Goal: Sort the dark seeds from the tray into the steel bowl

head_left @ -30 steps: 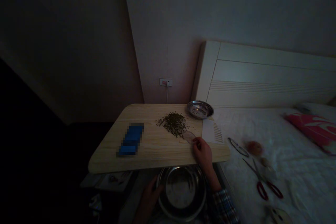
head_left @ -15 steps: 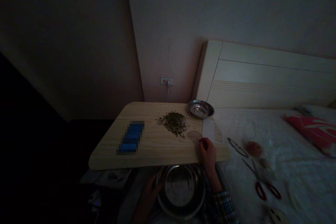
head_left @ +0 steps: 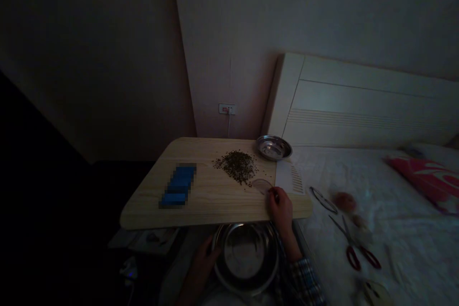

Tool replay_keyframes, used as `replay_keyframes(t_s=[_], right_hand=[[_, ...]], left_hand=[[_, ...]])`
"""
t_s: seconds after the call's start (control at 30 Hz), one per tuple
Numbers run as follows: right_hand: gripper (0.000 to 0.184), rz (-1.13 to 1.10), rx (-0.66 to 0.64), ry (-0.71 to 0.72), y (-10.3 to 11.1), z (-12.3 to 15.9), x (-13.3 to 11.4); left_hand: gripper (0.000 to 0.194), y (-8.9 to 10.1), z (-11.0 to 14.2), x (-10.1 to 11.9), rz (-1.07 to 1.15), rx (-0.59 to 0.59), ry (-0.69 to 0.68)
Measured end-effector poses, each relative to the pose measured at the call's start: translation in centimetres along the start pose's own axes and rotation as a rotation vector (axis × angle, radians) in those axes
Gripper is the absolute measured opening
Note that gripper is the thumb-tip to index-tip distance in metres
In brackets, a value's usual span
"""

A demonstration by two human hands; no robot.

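Observation:
My right hand (head_left: 280,208) rests on the near right part of a light wooden table (head_left: 208,196), fingers closed on a small clear scoop (head_left: 261,185) that lies just beside a heap of small dark seeds (head_left: 237,166). My left hand (head_left: 199,267) grips the left rim of a large steel bowl (head_left: 245,258) held below the table's front edge. The bowl's inside looks pale and dim. A plaid sleeve covers my right wrist.
A small steel dish (head_left: 274,147) sits at the table's far right corner, a white comb-like card (head_left: 291,179) beside it. A blurred blue patch (head_left: 178,186) lies on the left. The bed holds red-handled scissors (head_left: 353,246), glasses (head_left: 323,200) and a red pillow (head_left: 426,177).
My right hand with the scoop drifted slightly right, then back a little left, staying by the seed heap. The view shifted slightly; the left hand stays on the bowl.

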State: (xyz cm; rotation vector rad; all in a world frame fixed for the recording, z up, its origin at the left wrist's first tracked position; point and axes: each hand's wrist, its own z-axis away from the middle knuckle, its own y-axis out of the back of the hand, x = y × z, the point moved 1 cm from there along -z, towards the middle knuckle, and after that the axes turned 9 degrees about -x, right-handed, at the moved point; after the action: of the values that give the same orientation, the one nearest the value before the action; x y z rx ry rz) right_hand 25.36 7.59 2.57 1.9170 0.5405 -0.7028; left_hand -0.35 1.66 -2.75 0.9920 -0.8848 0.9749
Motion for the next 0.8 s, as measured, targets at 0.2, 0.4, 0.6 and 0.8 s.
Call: replay_keyframes(t_s=[0.2, 0.4, 0.6, 0.8], right_hand=[[0.022, 0.003, 0.004, 0.009, 0.14, 0.15, -0.10], [0.023, -0.010, 0.015, 0.020, 0.12, 0.26, -0.10], [0.023, -0.025, 0.020, -0.005, 0.14, 0.23, -0.03], [0.024, -0.002, -0.009, -0.005, 0.21, 0.22, -0.29]], left_hand=[[0.050, -0.05, -0.07, 0.17, -0.029, -0.015, 0.026], [0.050, -0.03, 0.12, 0.34, -0.022, -0.005, 0.036], [0.045, -0.01, 0.17, 0.69, 0.013, -0.026, -0.023], [0.042, -0.08, -0.17, 0.33, 0.016, 0.006, -0.009]])
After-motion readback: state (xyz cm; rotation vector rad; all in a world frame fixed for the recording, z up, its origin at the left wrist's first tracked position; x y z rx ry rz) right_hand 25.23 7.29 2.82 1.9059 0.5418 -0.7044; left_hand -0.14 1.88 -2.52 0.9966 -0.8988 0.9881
